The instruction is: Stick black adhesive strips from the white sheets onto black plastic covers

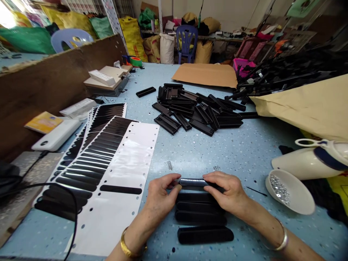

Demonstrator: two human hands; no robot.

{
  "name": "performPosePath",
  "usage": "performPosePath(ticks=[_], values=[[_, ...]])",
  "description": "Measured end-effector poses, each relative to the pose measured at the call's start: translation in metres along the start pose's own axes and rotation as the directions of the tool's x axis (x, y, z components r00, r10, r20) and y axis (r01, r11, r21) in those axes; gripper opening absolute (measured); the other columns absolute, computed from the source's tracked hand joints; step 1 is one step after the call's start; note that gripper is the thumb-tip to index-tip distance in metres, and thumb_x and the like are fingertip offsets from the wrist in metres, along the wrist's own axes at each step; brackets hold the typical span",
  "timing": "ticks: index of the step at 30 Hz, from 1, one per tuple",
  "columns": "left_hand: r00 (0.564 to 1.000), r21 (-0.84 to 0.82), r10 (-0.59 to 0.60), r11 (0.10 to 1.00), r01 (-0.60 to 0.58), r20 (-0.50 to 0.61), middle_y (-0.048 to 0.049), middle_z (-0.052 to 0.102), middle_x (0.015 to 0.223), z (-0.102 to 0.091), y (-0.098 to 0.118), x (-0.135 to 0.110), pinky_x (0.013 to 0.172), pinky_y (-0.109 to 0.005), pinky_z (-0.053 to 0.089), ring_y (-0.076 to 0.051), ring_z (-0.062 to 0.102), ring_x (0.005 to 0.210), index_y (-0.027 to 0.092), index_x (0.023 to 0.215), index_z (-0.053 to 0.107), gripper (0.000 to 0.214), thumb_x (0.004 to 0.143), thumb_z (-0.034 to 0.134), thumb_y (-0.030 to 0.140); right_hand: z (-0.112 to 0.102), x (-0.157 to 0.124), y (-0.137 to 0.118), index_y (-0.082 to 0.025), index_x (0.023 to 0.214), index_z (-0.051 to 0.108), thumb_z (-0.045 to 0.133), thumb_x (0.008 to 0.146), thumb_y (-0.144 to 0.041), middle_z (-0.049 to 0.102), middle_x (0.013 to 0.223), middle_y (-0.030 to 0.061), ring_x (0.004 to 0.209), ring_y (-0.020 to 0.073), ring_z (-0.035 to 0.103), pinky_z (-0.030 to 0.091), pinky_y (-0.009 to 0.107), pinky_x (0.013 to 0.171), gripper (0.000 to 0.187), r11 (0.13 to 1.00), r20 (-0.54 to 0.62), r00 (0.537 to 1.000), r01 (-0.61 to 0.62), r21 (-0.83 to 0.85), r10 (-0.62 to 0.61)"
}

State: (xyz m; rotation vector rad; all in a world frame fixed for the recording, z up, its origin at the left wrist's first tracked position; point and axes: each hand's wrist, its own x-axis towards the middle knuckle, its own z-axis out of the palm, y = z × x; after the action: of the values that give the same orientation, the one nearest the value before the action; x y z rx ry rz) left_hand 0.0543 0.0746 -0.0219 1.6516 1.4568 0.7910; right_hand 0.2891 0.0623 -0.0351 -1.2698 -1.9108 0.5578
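A glossy dark strip (pixel 193 182) is held lengthwise between both hands, over the near part of the counter (pixel 244 152) and just beyond a row of black bars (pixel 205 235). Its left end is pinched between the thumb and fingers of the left hand (pixel 164 188); its right part is gripped in the same way by the right hand (pixel 227 190), by which the far end is partly covered. Whether a bar is backed against the strip, or whether the counter is touched by it, cannot be told.

The piece can be judged light, and its shiny face is likely to be slippery and easily marked by fingerprints. If only a thin film is held, it may be bent or creased; if a bar is included, more stiffness can be expected. The narrow ends and long edges are best taken, with light, even pressure, so that the glossy face is left untouched. To the left, a lone black strip (pixel 121 189) is seen on a white backing sheet (pixel 136 152).
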Motion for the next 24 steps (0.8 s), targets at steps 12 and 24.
performPosePath(ticks=[12, 24], values=[[0.971, 0.053, 0.229, 0.971, -0.232, 0.065, -0.0076, 0.080, 0.096, 0.001, -0.011, 0.002, 0.084, -0.039, 0.059, -0.022, 0.074, 0.091, 0.022, 0.097, 0.078, 0.023, 0.087, 0.057, 0.021, -0.005, 0.003, 0.004, -0.020, 0.096, 0.078, 0.067, 0.084, -0.020, 0.078, 0.083, 0.0060, 0.074, 0.0213, 0.072, 0.060, 0.034, 0.067, 0.016, 0.999, 0.070, 0.998, -0.013, 0.032, 0.011], [0.935, 0.091, 0.351, 0.931, -0.354, 0.051, -0.0080, 0.080, 0.093, 0.000, -0.013, 0.007, 0.080, -0.038, 0.063, -0.021, 0.076, 0.088, 0.021, 0.093, 0.078, 0.022, 0.089, 0.056, 0.019, -0.008, 0.001, 0.006, -0.024, 0.102, 0.078, 0.070, 0.085, -0.022, 0.079, 0.090, 0.0060, 0.081, 0.0200, 0.073, 0.061, 0.035, 0.074, 0.019, 0.980, 0.087, 0.991, -0.115, 0.163, 0.102]])
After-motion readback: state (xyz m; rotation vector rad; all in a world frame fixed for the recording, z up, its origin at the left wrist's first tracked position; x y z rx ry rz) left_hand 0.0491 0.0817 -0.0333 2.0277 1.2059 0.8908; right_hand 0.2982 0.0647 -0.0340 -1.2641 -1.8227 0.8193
